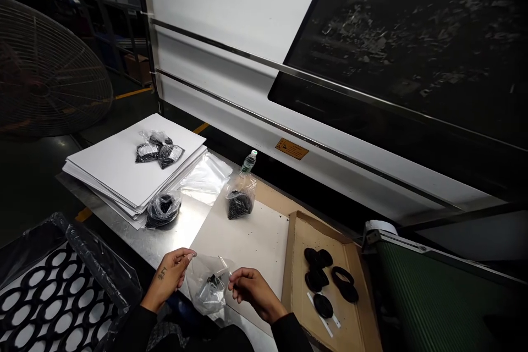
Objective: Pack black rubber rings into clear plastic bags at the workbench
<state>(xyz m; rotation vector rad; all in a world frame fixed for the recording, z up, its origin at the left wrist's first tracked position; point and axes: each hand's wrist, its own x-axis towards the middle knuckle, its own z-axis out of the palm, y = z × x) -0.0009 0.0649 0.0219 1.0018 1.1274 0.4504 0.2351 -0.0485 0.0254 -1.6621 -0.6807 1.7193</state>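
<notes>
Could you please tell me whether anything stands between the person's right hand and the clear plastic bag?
Nothing visible does: the right hand has its fingertips at the near right edge of the clear plastic bag, while the left hand is at its opposite edge.

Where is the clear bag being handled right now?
In the head view, the clear plastic bag is low, left of centre, between the left hand and the right hand, left of the cardboard tray.
</notes>
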